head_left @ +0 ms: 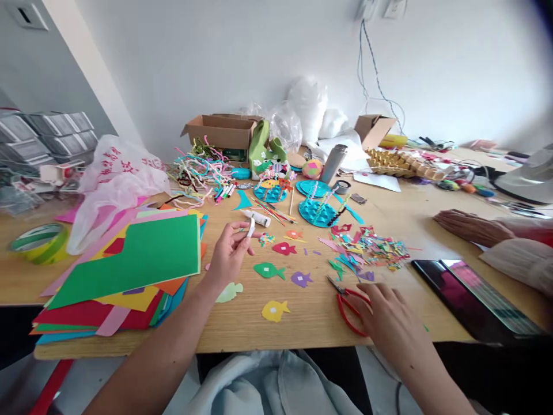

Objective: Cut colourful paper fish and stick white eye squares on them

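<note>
My left hand (228, 253) is raised over the table, pinching a small white strip (251, 228) between thumb and fingers. Lower right, my right hand (395, 317) is at the red-handled scissors (341, 290), its fingers curled over one handle loop; the blades point away to the left. Between my hands lie paper fish: a yellow fish (275, 311), a green fish (266, 270), a purple fish (302, 279) and a red fish (283, 248), each with a small white square. A pale green fish (230, 292) is partly behind my left wrist, and a small orange fish (294, 234) lies farther back.
Coloured paper sheets (168, 248) are stacked left. Paper scraps (375, 245) lie right, near two phones (449, 294) and another person's hand (473, 226). Behind are a white tube (258, 218), blue egg-carton discs (317, 214), pipe cleaners (199, 170) and a flask (334, 163).
</note>
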`<state>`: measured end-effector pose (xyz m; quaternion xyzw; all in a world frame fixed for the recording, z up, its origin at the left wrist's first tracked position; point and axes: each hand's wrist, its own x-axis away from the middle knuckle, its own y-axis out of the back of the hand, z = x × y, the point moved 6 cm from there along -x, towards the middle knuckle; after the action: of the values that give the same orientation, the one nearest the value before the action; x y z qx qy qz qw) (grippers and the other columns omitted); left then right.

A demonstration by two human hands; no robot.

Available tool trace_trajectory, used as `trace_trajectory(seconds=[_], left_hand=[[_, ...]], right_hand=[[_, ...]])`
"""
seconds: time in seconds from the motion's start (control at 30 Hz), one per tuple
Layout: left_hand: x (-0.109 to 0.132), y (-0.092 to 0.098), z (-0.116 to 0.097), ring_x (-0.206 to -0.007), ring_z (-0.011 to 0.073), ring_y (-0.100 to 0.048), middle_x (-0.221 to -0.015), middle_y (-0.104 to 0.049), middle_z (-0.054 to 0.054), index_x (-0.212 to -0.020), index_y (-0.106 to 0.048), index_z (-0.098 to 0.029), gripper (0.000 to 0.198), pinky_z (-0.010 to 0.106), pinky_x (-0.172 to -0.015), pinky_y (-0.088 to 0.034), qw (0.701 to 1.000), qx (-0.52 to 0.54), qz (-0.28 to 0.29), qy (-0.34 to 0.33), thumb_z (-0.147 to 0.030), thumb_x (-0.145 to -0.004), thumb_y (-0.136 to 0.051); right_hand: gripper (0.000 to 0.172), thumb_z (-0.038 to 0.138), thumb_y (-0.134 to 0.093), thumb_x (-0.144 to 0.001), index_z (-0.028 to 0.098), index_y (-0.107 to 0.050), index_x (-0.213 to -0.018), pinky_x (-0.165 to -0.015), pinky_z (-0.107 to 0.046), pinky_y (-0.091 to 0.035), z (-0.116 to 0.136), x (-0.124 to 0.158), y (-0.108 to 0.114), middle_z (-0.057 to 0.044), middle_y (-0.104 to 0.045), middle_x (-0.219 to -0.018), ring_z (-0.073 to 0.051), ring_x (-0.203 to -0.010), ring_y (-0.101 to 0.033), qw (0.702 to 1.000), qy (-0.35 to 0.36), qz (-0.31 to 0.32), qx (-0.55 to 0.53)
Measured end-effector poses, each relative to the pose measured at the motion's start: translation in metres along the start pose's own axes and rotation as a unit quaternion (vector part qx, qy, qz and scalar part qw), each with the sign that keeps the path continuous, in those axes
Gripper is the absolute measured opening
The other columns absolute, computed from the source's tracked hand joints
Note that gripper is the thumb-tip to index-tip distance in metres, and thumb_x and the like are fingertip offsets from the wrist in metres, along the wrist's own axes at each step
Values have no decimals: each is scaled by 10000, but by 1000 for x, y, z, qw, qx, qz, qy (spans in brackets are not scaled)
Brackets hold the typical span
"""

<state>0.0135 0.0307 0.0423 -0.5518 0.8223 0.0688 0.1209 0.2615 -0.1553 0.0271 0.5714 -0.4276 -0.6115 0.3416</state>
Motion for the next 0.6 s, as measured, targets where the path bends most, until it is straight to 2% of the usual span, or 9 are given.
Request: trace_trajectory(seconds=[0.07,0.13,0.27,0.4,0.47,0.6], left_hand=[[0,-3,1,-590,106,-600,-973,-732,99,-1031,-446,-187,250,252,-603,-470,1000,1,8,8,-284,-843,-578],[1,-5,2,-589,109,-602,-987,-733,103,-1019,-439,-192,260,257,-599,-471,1000,-1,12,14,-303,-837,-588],[2,-7,6,-574,109,-605,-997,-736,106,-995,-425,-199,278,251,-572,-452,1000,7,14,24,-346,-830,-593],[1,-9,13,-547,103,-608,-1019,-731,115,-968,-424,-198,269,240,-532,-418,998,30,30,44,-352,-827,-594],[1,-11,15,-528,102,-607,-1016,-731,120,-954,-424,-197,266,241,-529,-411,997,45,44,47,-358,-826,-592],[2,-13,18,-519,105,-611,-1005,-733,127,-941,-430,-192,272,241,-525,-392,994,60,59,67,-371,-818,-594]], right_hand=[[237,340,-454,-932,168,-614,-904,-721,-425,-463,-9,21,-18,-116,-623,-840,-289,-811,-588,998,-19,56,35],[234,318,-432,-938,166,-598,-877,-721,-421,-465,-9,32,-29,-124,-618,-848,-289,-818,-588,996,-37,74,41],[253,280,-358,-937,188,-533,-779,-688,-432,-475,-15,36,-35,-138,-613,-777,-295,-760,-598,994,-83,67,11],[199,366,-392,-909,210,-506,-860,-626,-397,-509,-27,17,-24,-126,-664,-790,-267,-702,-644,982,-124,32,-141],[225,420,-431,-899,219,-524,-936,-606,-351,-521,-15,-2,-13,-110,-686,-864,-232,-702,-659,966,-111,43,-229],[318,493,-466,-890,216,-578,-998,-646,-329,-512,41,-48,13,-84,-677,-860,-211,-759,-651,951,-20,47,-306]])
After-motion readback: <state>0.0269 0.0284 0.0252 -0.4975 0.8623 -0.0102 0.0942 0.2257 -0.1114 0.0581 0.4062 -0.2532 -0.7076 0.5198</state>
